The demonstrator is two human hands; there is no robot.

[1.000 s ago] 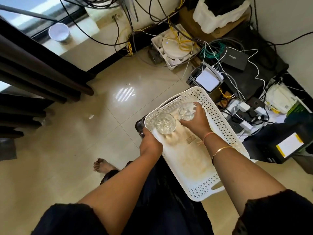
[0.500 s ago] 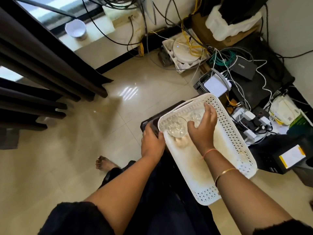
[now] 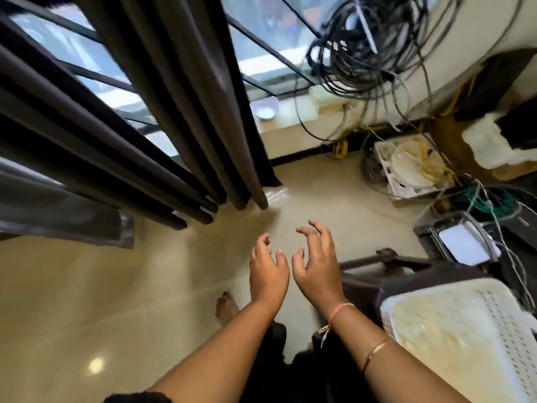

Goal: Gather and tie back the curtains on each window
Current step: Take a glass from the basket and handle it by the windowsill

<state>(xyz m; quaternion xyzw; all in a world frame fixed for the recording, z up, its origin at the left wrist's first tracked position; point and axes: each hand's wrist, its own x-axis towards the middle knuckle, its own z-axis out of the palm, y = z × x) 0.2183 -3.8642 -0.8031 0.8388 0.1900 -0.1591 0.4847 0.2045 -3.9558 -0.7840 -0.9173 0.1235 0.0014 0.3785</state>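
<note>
A dark brown curtain (image 3: 174, 91) hangs in heavy folds over the window (image 3: 261, 33) at the upper left, its hem ending just above the floor. My left hand (image 3: 268, 270) and my right hand (image 3: 318, 264) are held out side by side over the floor, a little below and right of the curtain's hem. Both hands hold nothing, with fingers spread and loosely bent. Neither touches the curtain. A thinner grey curtain (image 3: 64, 216) hangs at the far left.
A white perforated tray (image 3: 465, 330) lies on a dark stool (image 3: 386, 274) at the lower right. Tangled cables (image 3: 357, 45), network boxes (image 3: 462, 242) and a white cable spool (image 3: 412, 167) crowd the right side. A small white bowl (image 3: 266, 109) sits on the sill. Beige tiled floor (image 3: 87, 301) spreads on the left.
Both hands have let go of the tray and the glasses and moved left toward the curtain. The view has swung up and left, so the tray now lies at the lower right.
</note>
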